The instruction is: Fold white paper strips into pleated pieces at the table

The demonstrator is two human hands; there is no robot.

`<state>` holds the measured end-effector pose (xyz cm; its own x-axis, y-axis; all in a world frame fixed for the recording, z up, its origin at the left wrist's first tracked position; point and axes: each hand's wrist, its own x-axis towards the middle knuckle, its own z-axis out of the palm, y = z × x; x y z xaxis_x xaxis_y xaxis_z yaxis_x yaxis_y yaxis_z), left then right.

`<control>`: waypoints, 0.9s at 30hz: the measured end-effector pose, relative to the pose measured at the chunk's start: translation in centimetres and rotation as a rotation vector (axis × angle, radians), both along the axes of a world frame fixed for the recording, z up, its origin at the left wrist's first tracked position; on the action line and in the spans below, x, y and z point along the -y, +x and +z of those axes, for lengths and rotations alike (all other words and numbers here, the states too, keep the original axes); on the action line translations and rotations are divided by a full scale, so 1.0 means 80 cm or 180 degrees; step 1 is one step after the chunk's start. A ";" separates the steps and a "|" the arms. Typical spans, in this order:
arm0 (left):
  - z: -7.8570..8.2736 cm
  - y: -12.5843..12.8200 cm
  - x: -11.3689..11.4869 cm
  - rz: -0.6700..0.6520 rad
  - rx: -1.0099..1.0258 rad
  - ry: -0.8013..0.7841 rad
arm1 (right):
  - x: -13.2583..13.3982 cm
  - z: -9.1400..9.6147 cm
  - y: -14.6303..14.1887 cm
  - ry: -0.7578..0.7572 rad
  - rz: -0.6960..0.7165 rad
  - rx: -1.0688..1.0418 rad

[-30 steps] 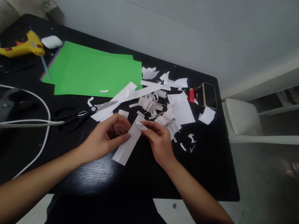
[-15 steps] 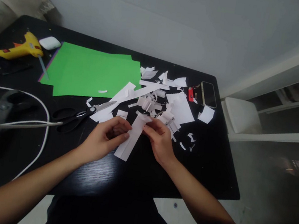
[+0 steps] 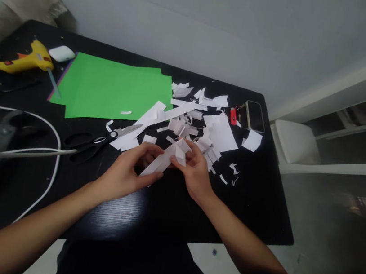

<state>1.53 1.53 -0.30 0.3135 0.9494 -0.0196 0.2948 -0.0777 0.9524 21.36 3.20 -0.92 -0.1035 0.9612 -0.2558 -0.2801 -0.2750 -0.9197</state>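
Observation:
A strip of white paper (image 3: pixel 163 159) is held between my two hands above the black table. Its upper right end is folded over. My right hand (image 3: pixel 195 170) pinches that folded end, thumb in front. Around the lower left part of the strip, my left hand (image 3: pixel 131 168) is curled, with the thumb below it and the fingers behind. Just beyond the hands lie cut and folded white paper pieces (image 3: pixel 180 127). Black-handled scissors (image 3: pixel 113 134) rest partly open to the left, their blades over a longer white paper strip.
Green sheets (image 3: pixel 115 86) lie at the back left beside a yellow glue gun (image 3: pixel 37 60) and a white case (image 3: pixel 61 53). A white cable (image 3: pixel 56 151) loops near pliers (image 3: pixel 5 134). At the right are a red lighter (image 3: pixel 233 115) and a phone (image 3: pixel 255 116).
The paper strip has tilted toward the left, and its upper end now shows a fold. My left hand has closed around its lower part; my right thumb has moved onto the folded end.

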 end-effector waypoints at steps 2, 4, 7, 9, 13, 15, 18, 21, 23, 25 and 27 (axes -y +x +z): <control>-0.001 0.000 -0.001 0.0105 -0.0082 0.0129 | 0.000 0.000 0.000 -0.0003 -0.0065 0.0090; -0.002 -0.001 -0.001 0.0228 -0.0091 0.0221 | 0.000 0.000 0.000 -0.0013 -0.0128 0.0131; -0.002 -0.003 -0.002 0.0370 -0.0151 0.0333 | 0.001 0.000 0.001 -0.0031 -0.0144 0.0072; -0.002 -0.004 -0.001 0.0415 -0.0285 0.0456 | 0.001 0.000 0.001 -0.0008 -0.0107 0.0065; -0.001 -0.005 0.000 0.0412 -0.0529 0.0765 | 0.001 0.000 0.002 0.0067 -0.0035 0.0162; -0.001 -0.005 0.000 0.0387 -0.0562 0.0844 | 0.001 0.000 0.002 0.0082 -0.0027 0.0236; -0.001 -0.007 -0.001 0.0363 -0.0573 0.0925 | 0.002 0.001 0.003 0.0120 -0.0029 0.0352; 0.001 -0.007 -0.002 0.0310 -0.0579 0.1098 | 0.002 0.002 0.003 0.0185 -0.0028 0.0495; 0.002 -0.007 -0.003 0.0249 -0.0567 0.1227 | 0.003 0.003 0.004 0.0250 -0.0025 0.0597; 0.002 -0.007 -0.003 0.0212 -0.0606 0.1349 | 0.003 0.003 0.003 0.0339 -0.0024 0.0687; 0.001 -0.007 -0.003 0.0229 -0.0681 0.1462 | 0.005 0.002 0.003 0.0461 -0.0035 0.0802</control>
